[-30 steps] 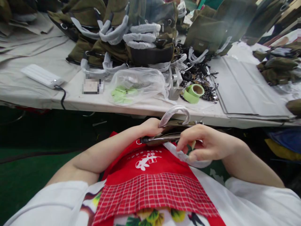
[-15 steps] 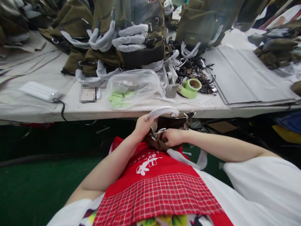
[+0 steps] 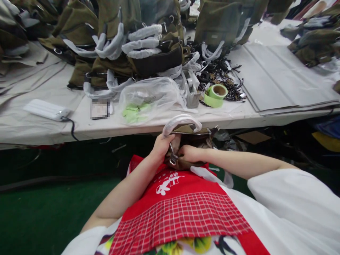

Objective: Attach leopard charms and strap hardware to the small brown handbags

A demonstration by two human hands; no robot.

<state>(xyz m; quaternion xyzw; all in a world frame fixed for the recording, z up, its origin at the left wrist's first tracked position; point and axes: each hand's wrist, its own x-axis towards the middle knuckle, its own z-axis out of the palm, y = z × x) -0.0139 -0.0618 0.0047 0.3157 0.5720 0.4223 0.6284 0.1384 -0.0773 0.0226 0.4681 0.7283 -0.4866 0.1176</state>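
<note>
An olive-brown handbag (image 3: 186,164) is held against my red apron (image 3: 183,187), at the front edge of the table. Its zipped mouth gapes open, and one handle wrapped in white film (image 3: 183,119) arches above it. My left hand (image 3: 160,148) grips the bag's left end beside the zip, thumb on top. Into the opening reaches my right hand (image 3: 190,153); its fingers are hidden inside the bag, so what they touch does not show. Another wrapped strap (image 3: 204,173) hangs on the near side, below my right forearm.
Olive bags with wrapped handles (image 3: 143,46) crowd the back of the table. Nearer are a clear plastic bag of green pieces (image 3: 148,99), a green tape roll (image 3: 215,95), a white corded device (image 3: 46,109) and dark straps (image 3: 225,79). Grey sheets (image 3: 284,78) lie right.
The bag's mouth has opened wider and its dark inside shows more. My right hand has gone slightly left and deeper in; a white piece beside its fingers is no longer visible. The view has shifted slightly.
</note>
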